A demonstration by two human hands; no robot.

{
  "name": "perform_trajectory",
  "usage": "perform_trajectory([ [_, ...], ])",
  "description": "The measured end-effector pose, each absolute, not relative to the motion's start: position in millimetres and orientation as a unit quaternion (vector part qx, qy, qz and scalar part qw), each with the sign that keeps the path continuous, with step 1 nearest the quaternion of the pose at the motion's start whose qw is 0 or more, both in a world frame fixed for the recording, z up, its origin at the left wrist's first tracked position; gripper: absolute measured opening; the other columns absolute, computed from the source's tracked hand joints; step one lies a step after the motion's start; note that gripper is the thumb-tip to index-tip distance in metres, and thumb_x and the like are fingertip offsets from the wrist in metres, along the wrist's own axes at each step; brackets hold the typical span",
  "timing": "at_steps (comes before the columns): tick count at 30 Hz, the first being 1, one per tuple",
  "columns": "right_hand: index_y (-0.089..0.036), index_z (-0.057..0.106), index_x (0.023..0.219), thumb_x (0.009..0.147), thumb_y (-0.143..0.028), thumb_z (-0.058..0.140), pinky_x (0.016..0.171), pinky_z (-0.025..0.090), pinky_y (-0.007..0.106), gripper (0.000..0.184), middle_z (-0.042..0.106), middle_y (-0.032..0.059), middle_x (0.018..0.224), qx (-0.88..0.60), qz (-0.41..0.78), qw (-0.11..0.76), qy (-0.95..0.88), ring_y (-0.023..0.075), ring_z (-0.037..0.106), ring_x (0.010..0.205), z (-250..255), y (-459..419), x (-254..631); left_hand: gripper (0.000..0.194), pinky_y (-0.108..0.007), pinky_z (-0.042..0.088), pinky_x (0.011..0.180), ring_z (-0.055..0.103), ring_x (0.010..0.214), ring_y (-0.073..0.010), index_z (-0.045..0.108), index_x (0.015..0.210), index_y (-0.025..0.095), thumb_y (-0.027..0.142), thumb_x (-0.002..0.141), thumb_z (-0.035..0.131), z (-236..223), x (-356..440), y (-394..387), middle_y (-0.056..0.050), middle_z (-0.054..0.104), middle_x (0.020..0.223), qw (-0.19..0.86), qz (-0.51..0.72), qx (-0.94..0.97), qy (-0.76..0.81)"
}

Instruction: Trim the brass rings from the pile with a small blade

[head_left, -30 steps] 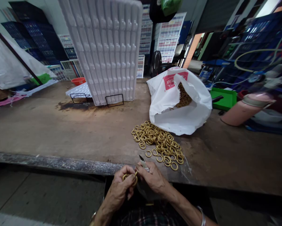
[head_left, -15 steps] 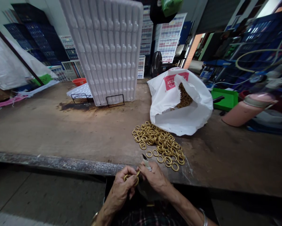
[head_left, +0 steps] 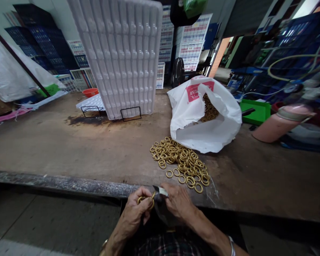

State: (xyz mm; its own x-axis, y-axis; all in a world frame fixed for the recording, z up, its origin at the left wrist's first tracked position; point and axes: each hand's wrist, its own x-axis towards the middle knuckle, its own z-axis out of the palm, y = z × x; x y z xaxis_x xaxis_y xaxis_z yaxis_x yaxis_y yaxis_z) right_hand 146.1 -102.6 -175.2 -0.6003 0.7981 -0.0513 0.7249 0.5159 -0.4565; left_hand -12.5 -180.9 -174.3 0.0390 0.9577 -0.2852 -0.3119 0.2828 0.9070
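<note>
Just off the table's front edge, my left hand (head_left: pixel 137 209) is closed on a few brass-coloured rings (head_left: pixel 140 200), one of them standing up between thumb and fingertips. My right hand (head_left: pixel 179 201) grips a knife (head_left: pixel 163 192) with a pale handle. Its dark blade points left, close to the upright ring; whether it touches the ring I cannot tell. Beyond my hands a heap of the same rings (head_left: pixel 179 156) lies loose on the table. Behind the heap, a white sack (head_left: pixel 202 138) lies with its mouth open, and more rings show inside.
A tall ridged plastic tray (head_left: pixel 122 60) leans upright in a black wire stand (head_left: pixel 131 113) at the back of the wooden table (head_left: pixel 55 145). To the right are a pink bottle (head_left: pixel 281 124) and a green tray (head_left: pixel 256 112). An orange bowl (head_left: pixel 90 92) sits far left.
The knife has swung from pointing up and away to pointing left, its blade now by the ring. My left hand has shifted slightly left with the rings.
</note>
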Motion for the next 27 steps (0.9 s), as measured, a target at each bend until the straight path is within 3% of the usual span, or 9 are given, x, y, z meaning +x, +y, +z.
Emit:
perform_trajectory([
  [3, -0.019, 0.059, 0.085, 0.069, -0.008, 0.041, 0.059, 0.033, 0.024, 0.027, 0.066, 0.0037, 0.076, -0.459, 0.207, 0.105, -0.858, 0.0157, 0.059, 0.068, -174, -98, 151, 0.025, -0.015, 0.026, 0.034, 0.029, 0.039, -0.0040, 0.046, 0.078, 0.018, 0.038, 0.077, 0.060, -173, -20, -189, 0.008, 0.038, 0.051, 0.653, 0.529, 0.290, 0.458],
  [8, -0.020, 0.061, 0.084, 0.068, -0.010, 0.041, 0.061, 0.037, 0.025, 0.027, 0.065, 0.0038, 0.072, -0.441, 0.197, 0.213, -0.849, 0.0168, 0.058, 0.067, -184, -97, 157, 0.028, -0.014, 0.026, 0.036, 0.031, 0.044, -0.0041, 0.046, 0.076, 0.017, 0.036, 0.072, 0.066, -169, -34, -198, 0.006, 0.040, 0.056, 0.662, 0.577, 0.214, 0.428],
  [14, -0.019, 0.060, 0.086, 0.079, -0.022, 0.043, 0.061, 0.039, 0.025, 0.019, 0.062, 0.0033, 0.070, -0.452, 0.252, 0.330, -0.789, 0.0162, 0.055, 0.064, -192, -94, 168, 0.028, -0.014, 0.026, 0.036, 0.034, 0.045, -0.0031, 0.047, 0.076, 0.016, 0.036, 0.072, 0.066, -166, -36, -206, 0.001, 0.052, 0.068, 0.678, 0.544, 0.219, 0.443],
  [21, -0.019, 0.056, 0.075, 0.082, -0.032, 0.039, 0.052, 0.036, 0.023, 0.023, 0.053, -0.0006, 0.057, -0.485, 0.307, 0.331, -0.749, 0.0117, 0.047, 0.052, -186, -98, 176, 0.028, -0.013, 0.026, 0.035, 0.037, 0.042, -0.0036, 0.049, 0.077, 0.015, 0.037, 0.071, 0.065, -186, -18, -219, 0.001, 0.055, 0.064, 0.741, 0.367, 0.271, 0.493],
  [27, -0.017, 0.056, 0.076, 0.082, -0.030, 0.039, 0.055, 0.037, 0.022, 0.022, 0.056, 0.0004, 0.061, -0.487, 0.302, 0.344, -0.744, 0.0119, 0.050, 0.055, -194, -98, 176, 0.028, -0.014, 0.024, 0.036, 0.038, 0.042, -0.0029, 0.053, 0.067, 0.010, 0.035, 0.070, 0.066, -228, 16, -190, 0.001, 0.053, 0.058, 0.742, 0.354, 0.196, 0.535],
])
